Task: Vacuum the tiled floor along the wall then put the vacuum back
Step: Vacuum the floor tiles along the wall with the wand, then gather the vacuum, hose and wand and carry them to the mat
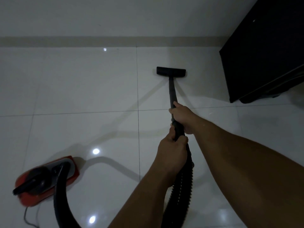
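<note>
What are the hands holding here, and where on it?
Both grip the vacuum wand: the right hand on the tube's upper part, the left hand just behind it, where the ribbed hose joins.

Floor head (171, 72) on tiled floor (82, 89) at 12, near wall (115, 17). Wand (171, 91) runs back to hands. Canister (47, 180) at 8, hose (60, 203) attached. Cabinet (266, 51) at 2.
</note>
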